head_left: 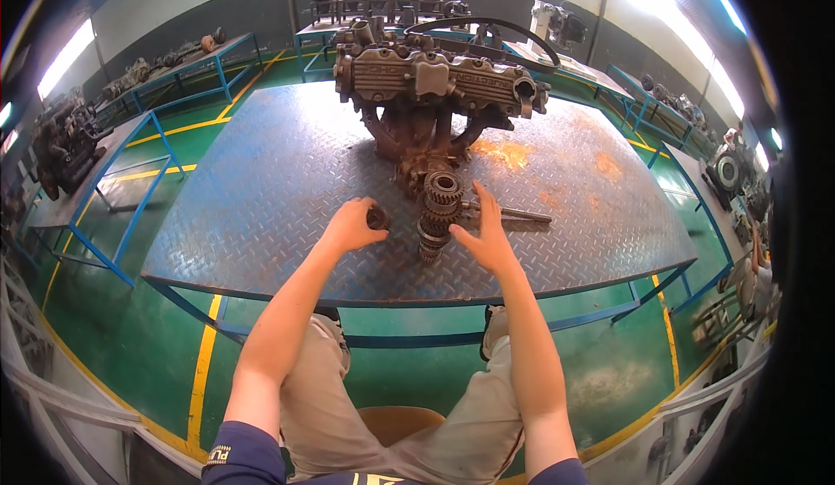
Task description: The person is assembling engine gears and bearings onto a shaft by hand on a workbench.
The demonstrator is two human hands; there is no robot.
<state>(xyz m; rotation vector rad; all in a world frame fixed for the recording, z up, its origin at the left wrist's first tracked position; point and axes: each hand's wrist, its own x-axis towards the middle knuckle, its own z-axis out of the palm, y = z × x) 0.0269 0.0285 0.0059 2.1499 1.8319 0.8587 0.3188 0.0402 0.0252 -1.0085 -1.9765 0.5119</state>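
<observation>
Near the middle of the table, a stack of toothed metal gears (441, 191) stands on end, with smaller gears toward its lower end. My left hand (350, 225) is left of the stack, its fingers curled round a small dark ring-shaped metal part (377, 217). On the stack's other side, my right hand (487, 237) has its thumb and fingers spread, close to the gears; I cannot tell whether the fingertips touch them. A slim metal shaft (527, 216) lies flat beyond the right fingers, its inner end partly hidden by them.
Behind the gears stands a large engine cylinder head (426, 76) with rusty pipes. A black belt (513, 26) loops over it. The blue-edged steel tread-plate table (261, 180) has orange stains at right. Benches with engine parts (65, 146) stand around it. My legs are under its near edge.
</observation>
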